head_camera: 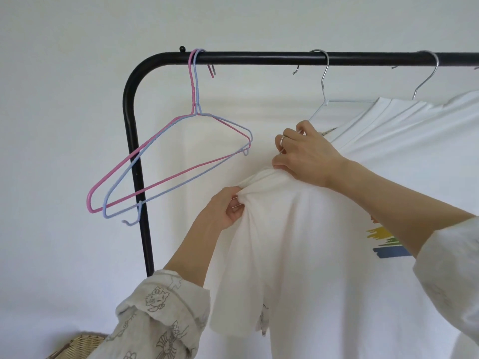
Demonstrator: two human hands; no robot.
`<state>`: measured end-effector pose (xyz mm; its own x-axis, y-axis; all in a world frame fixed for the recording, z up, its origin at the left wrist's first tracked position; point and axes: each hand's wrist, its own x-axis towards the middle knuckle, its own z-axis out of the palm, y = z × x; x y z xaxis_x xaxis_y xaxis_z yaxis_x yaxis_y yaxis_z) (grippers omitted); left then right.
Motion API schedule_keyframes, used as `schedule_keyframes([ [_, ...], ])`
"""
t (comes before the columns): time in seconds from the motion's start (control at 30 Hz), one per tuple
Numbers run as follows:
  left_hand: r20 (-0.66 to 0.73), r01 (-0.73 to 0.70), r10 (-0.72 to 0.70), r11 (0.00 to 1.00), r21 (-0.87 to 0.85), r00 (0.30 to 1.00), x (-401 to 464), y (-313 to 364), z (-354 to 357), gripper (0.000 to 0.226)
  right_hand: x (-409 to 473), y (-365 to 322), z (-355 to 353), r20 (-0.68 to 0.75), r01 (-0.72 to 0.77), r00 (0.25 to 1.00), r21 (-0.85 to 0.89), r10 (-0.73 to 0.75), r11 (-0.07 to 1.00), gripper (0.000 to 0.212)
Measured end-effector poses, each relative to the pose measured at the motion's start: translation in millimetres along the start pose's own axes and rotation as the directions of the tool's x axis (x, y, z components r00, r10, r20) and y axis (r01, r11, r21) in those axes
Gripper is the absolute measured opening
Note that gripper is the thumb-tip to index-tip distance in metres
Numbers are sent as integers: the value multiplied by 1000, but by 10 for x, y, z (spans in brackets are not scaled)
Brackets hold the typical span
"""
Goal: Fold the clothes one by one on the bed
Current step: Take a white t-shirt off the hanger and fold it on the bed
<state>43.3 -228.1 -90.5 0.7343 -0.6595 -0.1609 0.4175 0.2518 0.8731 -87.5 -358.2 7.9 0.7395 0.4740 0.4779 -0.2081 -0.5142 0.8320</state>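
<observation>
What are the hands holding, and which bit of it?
The left hand pinches the white T-shirt at its bunched shoulder. The right hand grips the shoulder end of the silver hanger the shirt hangs on.

You are facing a black clothes rail (259,58) with a curved left corner and a vertical post, set against a white wall (64,99). Near the rail's left corner hang a pink hanger (145,156) and a pale blue hanger (181,177), both bare and overlapping. A woven basket (77,345) sits low beside the post, partly out of view.
</observation>
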Motion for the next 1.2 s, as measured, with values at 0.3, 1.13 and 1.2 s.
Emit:
schedule_keyframes([
  [0.3, 86, 70, -96, 960, 271, 992, -159, -165, -73, 21, 132, -116, 6, 13, -97, 995, 53, 96, 994, 22],
  [1.13, 125, -303, 283, 765, 569, 951, -713, -254, 369, 36, -891, -591, -359, 923, -925, 378, 380, 75, -17, 44],
  [1.2, 93, -289, 291, 763, 578, 952, -848, -229, 335, 29, -838, -751, -424, 905, -900, 425, 425, 20, -95, 40],
])
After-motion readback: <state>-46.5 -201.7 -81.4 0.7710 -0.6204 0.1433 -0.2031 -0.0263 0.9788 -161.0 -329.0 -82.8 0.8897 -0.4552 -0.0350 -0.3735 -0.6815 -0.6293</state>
